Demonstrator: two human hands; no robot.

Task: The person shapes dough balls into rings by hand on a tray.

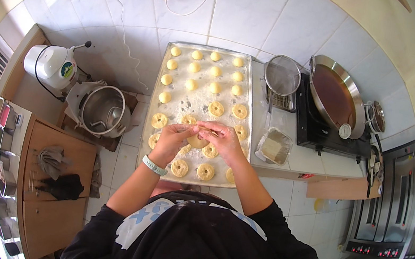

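My left hand (177, 137) and my right hand (222, 141) meet over a large floured metal tray (161, 56), fingers pinched round a pale dough ring (198, 140) held between them. The tray carries several round dough balls (194, 66) in rows toward the back. Several flattened dough rings with holes (216, 109) lie on its middle and front part, some hidden under my hands and the held piece.
A white mixer (49, 60) and steel bowl (97, 110) stand left. A mesh strainer (283, 71), plastic container (275, 145) and black stove (323, 147) bearing a pan of brown liquid (331, 94) are right. A steel oven (384, 204) stands far right.
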